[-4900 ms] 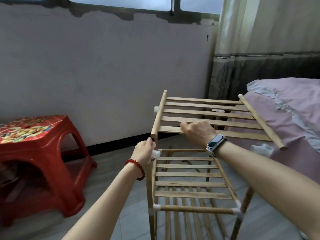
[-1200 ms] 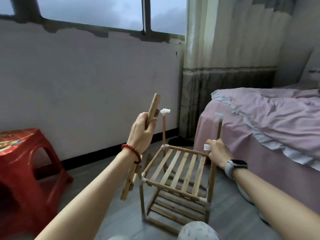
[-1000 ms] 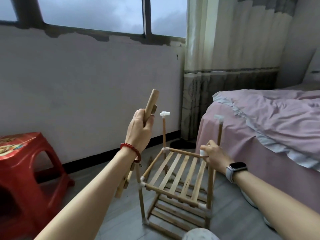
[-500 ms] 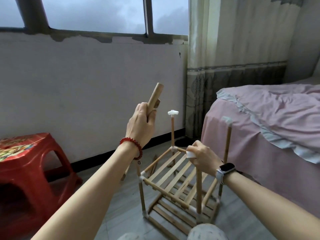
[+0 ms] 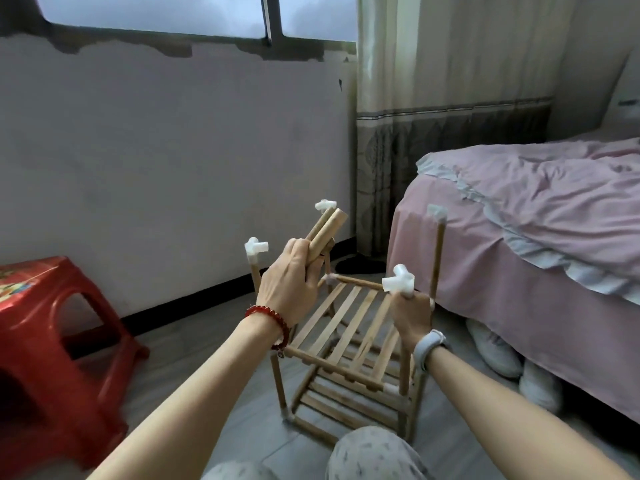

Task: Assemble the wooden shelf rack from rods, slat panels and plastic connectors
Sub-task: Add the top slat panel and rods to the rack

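Wooden rod gripped in our left hand, ready for fitting; right hand steadies the post under its connector.

**Both my hands up at the rack**

My left hand is raised above the rack, fingers curled round a rod. My right hand grips the rack's near right post just under its connector.
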`<state>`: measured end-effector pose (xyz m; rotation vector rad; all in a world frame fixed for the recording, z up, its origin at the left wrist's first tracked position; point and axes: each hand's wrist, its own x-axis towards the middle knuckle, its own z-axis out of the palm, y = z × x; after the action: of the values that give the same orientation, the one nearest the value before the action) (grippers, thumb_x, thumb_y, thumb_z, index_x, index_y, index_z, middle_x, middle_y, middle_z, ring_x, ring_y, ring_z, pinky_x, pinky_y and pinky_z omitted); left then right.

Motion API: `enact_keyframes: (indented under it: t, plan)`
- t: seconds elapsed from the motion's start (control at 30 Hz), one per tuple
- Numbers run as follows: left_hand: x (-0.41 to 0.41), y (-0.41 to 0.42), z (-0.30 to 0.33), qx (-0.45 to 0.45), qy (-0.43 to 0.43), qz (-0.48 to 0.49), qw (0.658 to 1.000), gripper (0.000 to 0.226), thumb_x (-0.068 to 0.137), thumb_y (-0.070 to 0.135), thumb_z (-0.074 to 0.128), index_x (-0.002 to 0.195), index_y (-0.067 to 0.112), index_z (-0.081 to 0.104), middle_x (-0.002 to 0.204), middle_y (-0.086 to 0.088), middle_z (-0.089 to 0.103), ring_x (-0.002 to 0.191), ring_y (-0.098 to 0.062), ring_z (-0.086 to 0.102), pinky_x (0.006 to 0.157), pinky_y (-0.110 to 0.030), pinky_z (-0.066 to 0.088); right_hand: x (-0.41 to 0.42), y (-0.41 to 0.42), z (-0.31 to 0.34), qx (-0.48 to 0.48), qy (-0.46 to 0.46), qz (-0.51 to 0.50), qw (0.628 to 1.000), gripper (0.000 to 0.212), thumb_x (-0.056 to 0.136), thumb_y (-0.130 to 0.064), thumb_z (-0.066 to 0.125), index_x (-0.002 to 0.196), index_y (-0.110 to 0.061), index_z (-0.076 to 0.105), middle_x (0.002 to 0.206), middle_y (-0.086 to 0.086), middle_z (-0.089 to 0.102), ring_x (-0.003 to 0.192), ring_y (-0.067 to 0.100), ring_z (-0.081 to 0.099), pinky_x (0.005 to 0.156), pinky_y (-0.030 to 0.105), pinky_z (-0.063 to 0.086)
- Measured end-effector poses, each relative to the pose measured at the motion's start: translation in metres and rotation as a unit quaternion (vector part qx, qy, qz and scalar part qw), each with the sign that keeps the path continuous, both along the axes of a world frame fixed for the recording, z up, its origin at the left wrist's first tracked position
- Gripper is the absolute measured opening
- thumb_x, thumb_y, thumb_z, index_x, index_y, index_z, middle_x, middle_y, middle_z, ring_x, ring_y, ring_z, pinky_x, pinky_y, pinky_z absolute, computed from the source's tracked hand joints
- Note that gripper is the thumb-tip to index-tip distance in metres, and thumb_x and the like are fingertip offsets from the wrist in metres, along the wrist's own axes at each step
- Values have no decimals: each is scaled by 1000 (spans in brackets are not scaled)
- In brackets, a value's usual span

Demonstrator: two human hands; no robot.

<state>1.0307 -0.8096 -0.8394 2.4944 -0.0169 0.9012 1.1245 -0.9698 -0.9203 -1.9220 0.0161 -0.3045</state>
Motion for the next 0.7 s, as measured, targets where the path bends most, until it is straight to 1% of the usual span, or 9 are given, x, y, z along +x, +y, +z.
enact_keyframes:
  t: [0.1, 0.13, 0.17, 0.23, 0.3, 0.4, 0.5, 0.63, 0.7]
  plan:
    - [5, 8, -7, -7, 4, 3, 1000, 18, 97, 23, 41, 101, 7, 49, 93, 0, 48, 70, -21, 50, 62, -29, 37, 1, 11, -5, 31, 1, 55, 998, 42, 89, 4, 41, 51, -13, 35, 51, 1, 36, 44, 7, 48, 49, 14, 32]
    - [7, 11, -7, -12, 4, 5, 1000, 17, 97, 23, 41, 101, 8, 49, 93, 1, 48, 72, -21, 51, 64, -30, 38, 2, 16, -8, 59, 9, 80, 995, 42, 89, 6, 40, 51, -13, 34, 49, 1, 34, 39, 5, 46, 50, 13, 30]
    - [9, 13, -7, -12, 5, 8, 1000, 16, 97, 23, 41, 100, 9, 49, 94, 1, 49, 73, -21, 52, 65, -31, 40, 3, 22, -11, 93, 22, 104, 990, 41, 88, 6, 41, 52, -12, 35, 49, 2, 33, 37, 6, 41, 53, 18, 31]
    - [11, 17, -7, -5, 10, 14, 1000, 16, 97, 23, 41, 100, 9, 49, 96, 0, 51, 76, -22, 54, 67, -32, 42, 5, 34, -16, 118, 47, 150, 980, 33, 87, 2, 43, 56, -10, 39, 51, 3, 33, 47, 13, 35, 51, 28, 30]
    - [11, 21, -8, -5, 15, 30, 999, 17, 97, 23, 41, 100, 9, 49, 97, 0, 51, 76, -24, 54, 68, -35, 43, 5, 47, -17, 118, 63, 206, 969, 27, 86, 0, 44, 62, -11, 42, 54, 2, 34, 50, 14, 32, 49, 29, 29]
    - [6, 30, -12, -9, 18, 55, 998, 18, 97, 23, 40, 100, 7, 48, 97, -2, 51, 77, -27, 54, 69, -37, 43, 4, 64, -16, 108, 77, 268, 954, 24, 86, -1, 43, 64, -11, 42, 54, 1, 35, 49, 12, 32, 49, 29, 29]
    - [4, 36, -19, 14, 30, 80, 996, 20, 97, 24, 40, 102, 7, 49, 98, -3, 52, 76, -26, 53, 68, -37, 43, 9, 64, -17, 72, 38, 218, 973, 34, 88, -2, 43, 56, -12, 39, 50, 0, 36, 48, 13, 34, 48, 27, 30]
    - [12, 30, -30, 40, 22, 81, 996, 21, 97, 24, 41, 102, 5, 49, 96, -3, 49, 69, -20, 46, 62, -29, 34, 14, 47, -16, 11, -60, 105, 993, 45, 88, 6, 42, 50, -16, 31, 48, -2, 35, 48, 8, 34, 45, 14, 26]
    - [17, 24, -35, 45, 14, 68, 997, 20, 96, 23, 43, 102, 6, 50, 93, 0, 46, 69, -18, 45, 61, -27, 32, 16, 43, -17, 0, -80, 69, 994, 47, 87, 6, 44, 48, -16, 28, 47, -3, 33, 47, 8, 32, 44, 15, 25]
